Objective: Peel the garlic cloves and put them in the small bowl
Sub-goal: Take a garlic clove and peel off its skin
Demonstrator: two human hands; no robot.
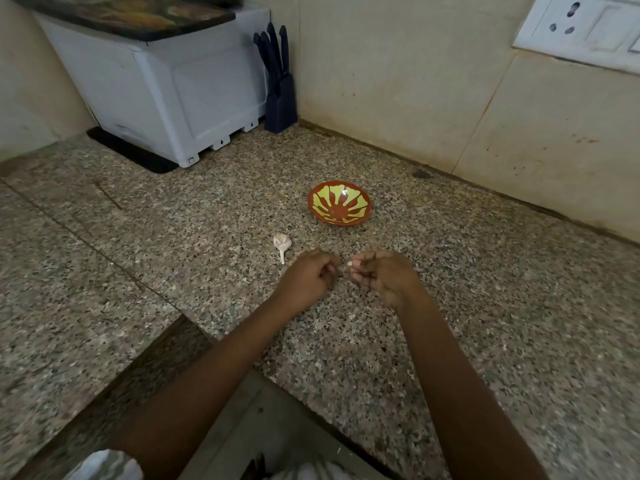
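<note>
Garlic bulb [281,241] lies near empty red-yellow bowl [339,203]

bare left hand [308,278], bare right hand [384,277], pale striped clothing [104,465]

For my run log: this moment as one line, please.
right hand: pinches garlic clove | left hand: curled beside it | small bowl: empty | garlic bulb: on counter

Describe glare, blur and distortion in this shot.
Head view: the wide-angle lens stretches the corners; a glare spot sits in the small bowl; the left hand and the right hand, pinching a garlic clove, look slightly soft; light is dim, even.
</note>
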